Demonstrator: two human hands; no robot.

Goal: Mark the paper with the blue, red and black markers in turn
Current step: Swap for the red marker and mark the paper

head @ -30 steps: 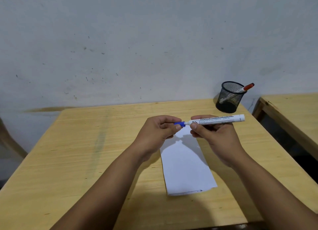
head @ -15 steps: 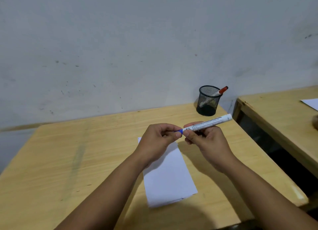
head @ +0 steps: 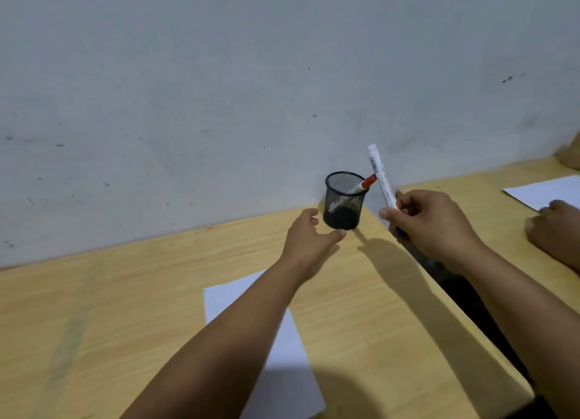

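Note:
My right hand point(head: 431, 222) grips the blue marker point(head: 381, 177) near its lower end; the white barrel stands almost upright and a bit of blue shows below my fingers. My left hand point(head: 309, 238) reaches with fingers spread toward the base of a black mesh pen cup point(head: 344, 200), just short of it and holding nothing. A red-capped marker point(head: 365, 183) leans inside the cup. The white paper point(head: 282, 349) lies on the wooden table point(head: 110, 293) under my left forearm. No black marker shows.
The cup stands at the table's far right corner by the grey wall. A dark gap separates this table from a second wooden table point(head: 470, 199) on the right, where another sheet point(head: 546, 191) lies and another person's hand point(head: 555, 230) rests.
My left hand has let go of the marker's blue end and moved to the mesh cup. My right hand swung the marker from level to upright. The view has shifted toward the right.

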